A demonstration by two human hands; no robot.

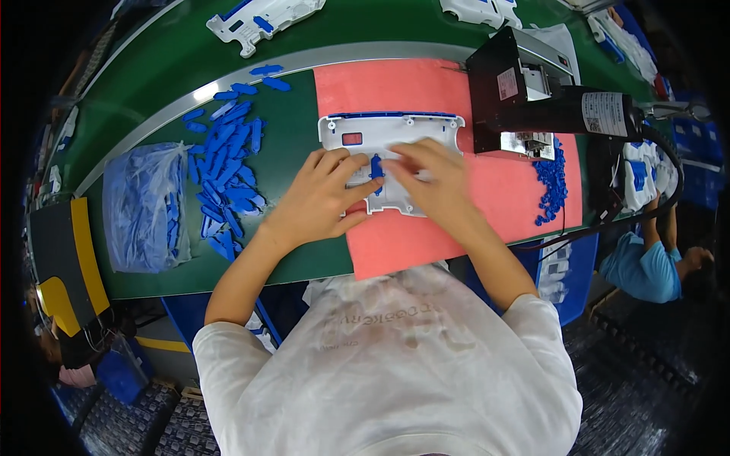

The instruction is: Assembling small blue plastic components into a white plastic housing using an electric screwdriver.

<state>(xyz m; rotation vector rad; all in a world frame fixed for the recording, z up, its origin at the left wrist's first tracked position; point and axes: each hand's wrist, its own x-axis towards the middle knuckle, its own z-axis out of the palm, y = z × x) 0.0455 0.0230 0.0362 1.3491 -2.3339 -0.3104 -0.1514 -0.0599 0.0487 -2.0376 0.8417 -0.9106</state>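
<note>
View: head camera, looking down on the bench; one view only.
Workpiece: white plastic shell, lying on the pink mat, between and just beyond the two hands; its long upper edge carries a blue trim strip.
Part at the fingers: blue elongated piece, set upright in the picture on the shell, near the middle of its face, in the narrow space between the fingertips of both hands.
Left hand, position: left hand comes from the left over the shell's lower left portion; index fingertip touches the lower end of the blue piece.
Left hand, grip: fingers partly curled, thumb apart from index near the shell's lower left edge; whether it pinches the shell cannot be told.
Right hand, position: right hand over the shell's right half, thumb and fingers pointing at the blue piece, just beside its right side.
Right hand, grip: fingertips blurred; contact and hold cannot be determined.
Left of hands: loose blue pieces, heaped on the green table, with a clear plastic bag beside them.
Right of hands: black machine and small blue parts.
</note>
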